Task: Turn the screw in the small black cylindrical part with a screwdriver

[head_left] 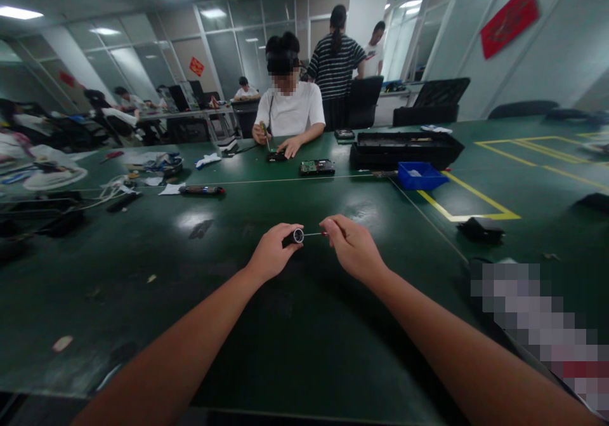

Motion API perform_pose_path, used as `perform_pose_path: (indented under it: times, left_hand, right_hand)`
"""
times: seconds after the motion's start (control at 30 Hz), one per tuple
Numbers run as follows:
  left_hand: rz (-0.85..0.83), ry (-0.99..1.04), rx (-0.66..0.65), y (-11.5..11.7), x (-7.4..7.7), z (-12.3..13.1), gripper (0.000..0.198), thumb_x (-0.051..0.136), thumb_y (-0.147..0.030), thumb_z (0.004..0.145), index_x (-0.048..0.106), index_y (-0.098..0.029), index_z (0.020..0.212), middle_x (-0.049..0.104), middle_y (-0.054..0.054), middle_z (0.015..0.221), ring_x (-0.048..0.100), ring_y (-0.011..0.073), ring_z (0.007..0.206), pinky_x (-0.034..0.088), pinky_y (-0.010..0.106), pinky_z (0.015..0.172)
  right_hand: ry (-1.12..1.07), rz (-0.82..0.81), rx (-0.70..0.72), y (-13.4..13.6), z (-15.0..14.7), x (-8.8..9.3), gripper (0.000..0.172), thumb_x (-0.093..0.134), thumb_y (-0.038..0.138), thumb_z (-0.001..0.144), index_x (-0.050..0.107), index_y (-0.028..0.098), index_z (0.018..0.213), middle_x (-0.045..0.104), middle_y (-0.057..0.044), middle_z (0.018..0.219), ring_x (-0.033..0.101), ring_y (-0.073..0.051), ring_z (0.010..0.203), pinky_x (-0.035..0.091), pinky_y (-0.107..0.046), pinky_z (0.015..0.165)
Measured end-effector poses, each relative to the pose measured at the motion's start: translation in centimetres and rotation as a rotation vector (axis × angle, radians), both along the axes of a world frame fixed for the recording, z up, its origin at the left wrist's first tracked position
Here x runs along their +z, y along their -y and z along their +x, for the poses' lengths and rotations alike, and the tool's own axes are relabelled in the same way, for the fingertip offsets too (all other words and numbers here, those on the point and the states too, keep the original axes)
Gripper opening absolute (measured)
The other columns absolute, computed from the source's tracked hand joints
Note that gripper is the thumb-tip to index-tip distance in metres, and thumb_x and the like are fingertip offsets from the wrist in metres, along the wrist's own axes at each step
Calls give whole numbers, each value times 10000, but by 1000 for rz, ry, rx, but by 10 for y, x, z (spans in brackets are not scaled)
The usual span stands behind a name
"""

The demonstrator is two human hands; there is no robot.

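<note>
Over the green table, my left hand [272,251] is wrapped round a short black cylinder [297,235] whose round, silver-rimmed end faces me. My right hand [351,243] is closed on the red handle of a thin screwdriver [314,234]. The screwdriver's metal shaft points left, and its end meets the side of the cylinder near the rim. Whether the tip sits in a screw I cannot tell. Most of the handle is hidden by my right fingers.
Across the green table [266,350], a person [291,105] works on a small dark device. A hard drive [317,167], a blue bin [422,176] and a long black tray [404,150] stand beyond my hands. A dark tube [202,190] lies left, a black block [480,230] right.
</note>
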State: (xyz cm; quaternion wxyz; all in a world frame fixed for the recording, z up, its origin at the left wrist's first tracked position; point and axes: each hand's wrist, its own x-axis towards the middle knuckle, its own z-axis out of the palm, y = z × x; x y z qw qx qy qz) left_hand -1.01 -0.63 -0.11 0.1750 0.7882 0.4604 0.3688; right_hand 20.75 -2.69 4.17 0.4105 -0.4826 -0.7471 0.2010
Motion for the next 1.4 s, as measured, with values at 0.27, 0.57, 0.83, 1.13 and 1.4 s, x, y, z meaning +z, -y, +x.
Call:
perform_pose_path:
  times: [0.27, 0.57, 0.83, 1.13, 1.4]
  left_hand:
    - [-11, 15, -4, -1, -1, -1, 387, 711, -171, 858, 658, -245, 1234, 668, 41, 1196, 612, 213, 1126, 458, 395, 1034]
    - [-20, 26, 48, -2, 0, -3, 379, 701, -181, 867, 654, -251, 1237, 667, 38, 1201, 612, 211, 1126, 456, 389, 1026]
    - [-16, 22, 19, -1, -1, -3, 374, 700, -194, 867, 658, -242, 1236, 667, 53, 1201, 614, 225, 1127, 453, 420, 1048]
    - [-5, 23, 40, -2, 1, -2, 374, 709, -172, 853, 663, -233, 1219, 673, 53, 1188, 613, 221, 1125, 460, 397, 1028]
    - [-14, 9, 31, -1, 1, -2, 378, 708, -175, 859, 661, -239, 1228, 673, 52, 1195, 612, 224, 1125, 454, 416, 1041]
  right_hand:
    - [-71, -10, 2, 1, -2, 0, 206, 478, 321, 979, 606, 210, 1096, 683, -23, 820, 647, -183, 736, 454, -308, 666]
    - [-81, -77, 75, 1, -1, -4, 298, 477, 310, 981, 543, 218, 1257, 686, -12, 821, 649, -181, 743, 463, -306, 671]
    - [-89, -123, 2, 3, -5, 2, 303, 388, 393, 1018, 637, 224, 982, 632, 4, 683, 609, -170, 640, 437, -308, 634]
    - [-190, -87, 8, -2, -3, -8, 195, 603, 379, 922, 626, 218, 1030, 709, -35, 892, 667, -186, 796, 489, -319, 719]
    - [-251, -107, 32, -2, -5, -7, 238, 453, 394, 995, 617, 222, 989, 651, -6, 776, 626, -169, 723, 475, -312, 692]
